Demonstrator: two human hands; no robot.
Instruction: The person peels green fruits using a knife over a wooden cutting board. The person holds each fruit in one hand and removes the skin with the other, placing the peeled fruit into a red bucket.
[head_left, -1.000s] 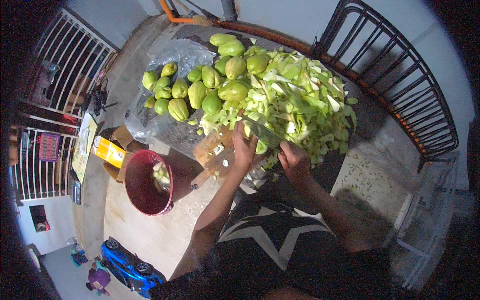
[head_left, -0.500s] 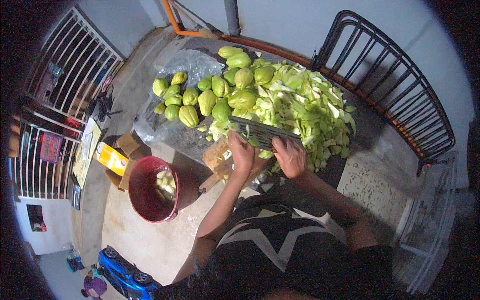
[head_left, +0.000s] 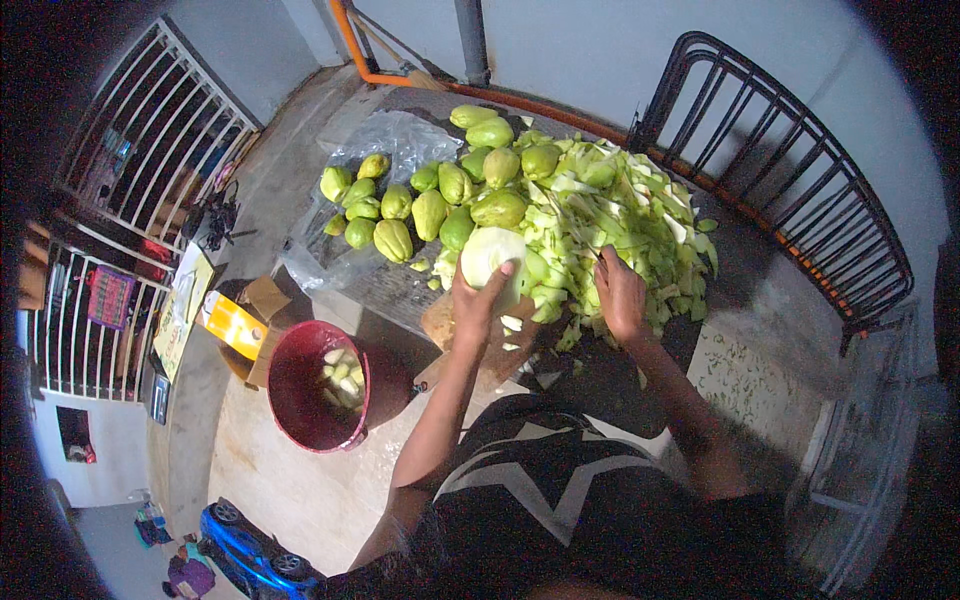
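Note:
My left hand [head_left: 475, 297] holds up a pale peeled chayote [head_left: 492, 256], thumb across its front, above a wooden cutting board [head_left: 440, 322]. To the right, my right hand [head_left: 622, 293] is closed at the edge of a large heap of green and white peelings [head_left: 610, 215]. Something thin and dark shows at its fingertips; its kind I cannot make out. Several whole green chayotes [head_left: 430, 214] lie beyond the left hand. A few pale pieces [head_left: 511, 325] rest by the board.
At the left, a red bucket [head_left: 318, 425] holds pale peeled pieces. Behind it stands an open cardboard box [head_left: 270, 300] with a yellow carton [head_left: 233, 324]. Clear plastic sheeting [head_left: 385, 135] lies behind the chayotes. A black metal rack [head_left: 770, 180] leans on the wall at the right.
Both hands gripped a dark, flat, slotted thing between them; now it is gone from between them. The left hand has a peeled chayote, and the right hand has moved away to the right.

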